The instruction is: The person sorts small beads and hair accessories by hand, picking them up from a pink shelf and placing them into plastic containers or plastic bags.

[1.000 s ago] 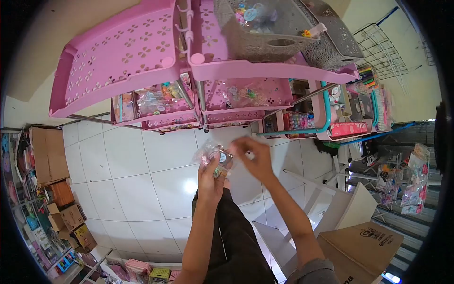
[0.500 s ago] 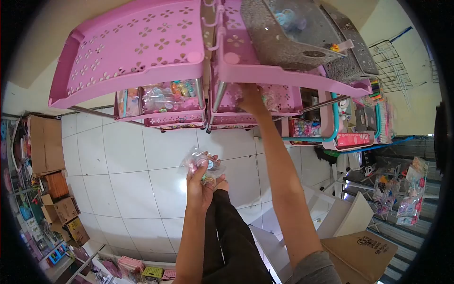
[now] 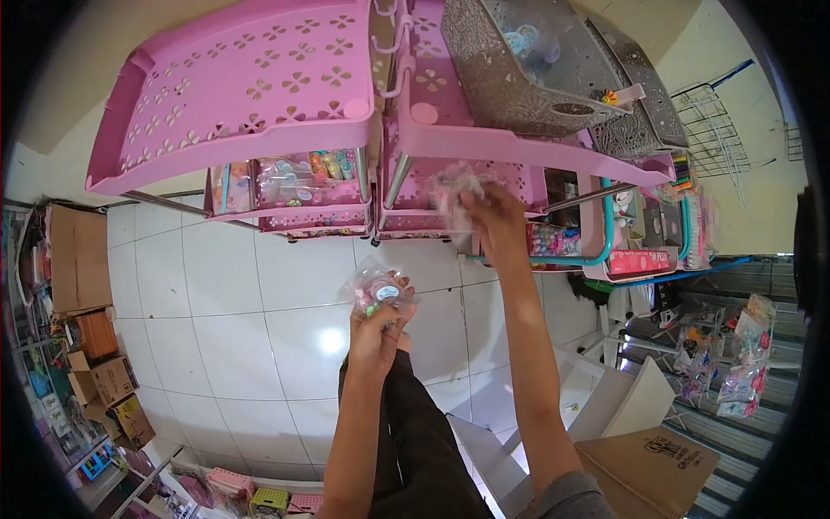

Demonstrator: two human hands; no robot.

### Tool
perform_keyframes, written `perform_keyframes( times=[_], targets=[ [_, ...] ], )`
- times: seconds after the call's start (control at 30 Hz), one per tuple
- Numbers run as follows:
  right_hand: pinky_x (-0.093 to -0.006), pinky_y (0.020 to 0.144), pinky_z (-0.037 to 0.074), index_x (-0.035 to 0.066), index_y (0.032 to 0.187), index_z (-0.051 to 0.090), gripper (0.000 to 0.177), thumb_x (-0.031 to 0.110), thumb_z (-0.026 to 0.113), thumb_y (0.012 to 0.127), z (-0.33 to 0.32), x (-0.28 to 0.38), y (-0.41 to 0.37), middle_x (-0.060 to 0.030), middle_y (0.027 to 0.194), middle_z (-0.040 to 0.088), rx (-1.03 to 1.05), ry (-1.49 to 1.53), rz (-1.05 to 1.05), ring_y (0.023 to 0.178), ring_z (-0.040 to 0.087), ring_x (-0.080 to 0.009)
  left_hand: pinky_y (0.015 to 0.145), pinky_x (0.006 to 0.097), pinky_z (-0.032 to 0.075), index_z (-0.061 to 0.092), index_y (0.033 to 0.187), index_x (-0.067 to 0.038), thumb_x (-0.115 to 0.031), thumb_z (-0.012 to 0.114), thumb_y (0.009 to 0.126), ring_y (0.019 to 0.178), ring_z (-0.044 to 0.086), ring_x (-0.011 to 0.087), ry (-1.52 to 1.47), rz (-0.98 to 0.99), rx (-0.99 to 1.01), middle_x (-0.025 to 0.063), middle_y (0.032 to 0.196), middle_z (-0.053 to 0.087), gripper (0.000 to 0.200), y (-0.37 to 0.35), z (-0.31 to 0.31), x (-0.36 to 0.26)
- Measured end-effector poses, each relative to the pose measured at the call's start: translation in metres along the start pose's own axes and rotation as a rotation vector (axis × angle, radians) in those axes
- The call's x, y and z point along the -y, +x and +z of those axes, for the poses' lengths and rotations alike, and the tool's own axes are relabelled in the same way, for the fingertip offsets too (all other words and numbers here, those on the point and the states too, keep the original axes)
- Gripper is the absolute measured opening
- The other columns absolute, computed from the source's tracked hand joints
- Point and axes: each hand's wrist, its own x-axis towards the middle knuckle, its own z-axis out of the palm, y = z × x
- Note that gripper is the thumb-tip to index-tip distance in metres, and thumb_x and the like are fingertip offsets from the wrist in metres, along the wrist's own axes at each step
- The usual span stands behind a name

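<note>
In the head view my left hand (image 3: 376, 333) is closed round a clear plastic packet (image 3: 377, 289) with pink and green items and a white label, held above the tiled floor. My right hand (image 3: 499, 221) pinches another clear packet (image 3: 456, 197), whitish and blurred, in front of the lower tier of the right pink rack (image 3: 519, 143). A grey perforated basket (image 3: 519, 95) stands on that rack's top tier, with a bag of pale blue items inside.
Another pink rack (image 3: 251, 86) stands at the left, with packets on its lower tier. Cardboard boxes (image 3: 82, 259) line the left side. A blue-framed cart (image 3: 605, 225) is at the right, above a white piece of furniture (image 3: 640, 398) and a brown carton (image 3: 648, 471).
My right hand has come out from under the rack's top tier, toward me, with a packet now visible in it. My left hand has shifted slightly right, still holding its packet.
</note>
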Motion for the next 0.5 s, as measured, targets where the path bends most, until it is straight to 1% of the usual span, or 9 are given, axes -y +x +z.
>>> perform_keyframes(
  times=[0.03,0.1,0.17,0.2,0.27,0.33,0.4,0.47,0.5],
  targets=[
    [-0.0175,0.054,0.042,0.001,0.081,0.057,0.013,0.005,0.061,0.070,0.017,0.014,-0.024,-0.0015,0.067,0.055,-0.006,0.189,0.058,0.058,0.052,-0.0096,0.069,0.0259,0.049,0.041,0.107,0.002,0.010,0.044,0.063,0.092,0.051,0.0229,-0.022,0.002,0.013,0.0151,0.101,0.049,0.044,0.001,0.003,0.000],
    [-0.0192,0.062,0.042,0.000,0.081,0.058,0.012,0.003,0.060,0.070,0.029,0.018,-0.059,-0.0040,0.076,0.054,0.114,0.260,0.143,0.069,0.053,-0.0107,0.066,0.0253,0.050,0.042,0.106,0.003,0.012,0.044,0.062,0.090,0.053,0.0233,-0.038,-0.007,0.025,0.0147,0.099,0.051,0.044,0.000,0.006,0.002],
    [-0.0245,0.076,0.039,0.000,0.085,0.058,0.015,0.003,0.059,0.070,0.032,0.004,-0.078,-0.0070,0.093,0.051,0.222,0.177,0.011,0.089,0.048,-0.0141,0.075,0.0259,0.046,0.039,0.108,0.004,0.013,0.039,0.060,0.094,0.050,0.0232,0.084,-0.015,0.039,0.0150,0.103,0.047,0.049,-0.002,0.007,0.002],
    [-0.0245,0.076,0.039,0.000,0.085,0.058,0.015,0.003,0.059,0.070,0.032,0.001,-0.083,-0.0070,0.093,0.051,0.220,0.179,0.011,0.089,0.048,-0.0141,0.075,0.0259,0.046,0.039,0.108,0.004,0.013,0.039,0.060,0.094,0.050,0.0232,0.087,-0.016,0.039,0.0150,0.103,0.047,0.049,-0.004,0.009,0.003],
    [-0.0287,0.086,0.031,0.000,0.084,0.059,0.015,0.004,0.059,0.070,0.032,-0.004,-0.091,-0.0073,0.104,0.045,0.226,0.035,0.027,0.101,0.040,-0.0162,0.075,0.0266,0.046,0.038,0.109,0.004,0.014,0.040,0.057,0.097,0.048,0.0238,0.201,0.061,0.033,0.0135,0.104,0.046,0.053,-0.007,0.012,0.007],
    [-0.0298,0.088,0.028,0.000,0.081,0.061,0.012,0.004,0.060,0.070,0.036,-0.011,-0.099,-0.0072,0.105,0.045,0.177,0.099,0.044,0.102,0.039,-0.0173,0.074,0.0265,0.045,0.037,0.110,0.004,0.014,0.041,0.057,0.098,0.048,0.0236,0.218,0.080,0.090,0.0126,0.104,0.046,0.055,-0.005,0.005,0.016],
    [-0.0295,0.086,0.030,0.000,0.081,0.061,0.013,0.004,0.060,0.069,0.039,-0.023,-0.106,-0.0078,0.107,0.045,0.051,0.148,0.078,0.101,0.041,-0.0177,0.073,0.0264,0.045,0.037,0.111,0.003,0.014,0.042,0.056,0.098,0.047,0.0233,0.230,0.099,0.145,0.0117,0.104,0.047,0.056,-0.007,0.001,0.021],
    [-0.0294,0.085,0.031,0.001,0.082,0.061,0.014,0.004,0.060,0.068,0.045,-0.025,-0.114,-0.0078,0.107,0.045,0.011,0.177,0.096,0.100,0.042,-0.0178,0.074,0.0266,0.044,0.037,0.112,0.002,0.010,0.051,0.059,0.100,0.046,0.0218,0.279,0.106,0.296,0.0102,0.105,0.046,0.055,-0.011,0.002,0.021],
    [-0.0292,0.084,0.033,0.002,0.082,0.061,0.015,0.004,0.060,0.068,0.047,-0.026,-0.117,-0.0079,0.108,0.046,-0.029,0.208,0.113,0.099,0.043,-0.0178,0.074,0.0266,0.044,0.037,0.112,0.002,0.010,0.051,0.059,0.100,0.046,0.0218,0.277,0.105,0.295,0.0102,0.105,0.046,0.055,-0.012,0.004,0.022]
  ],
)
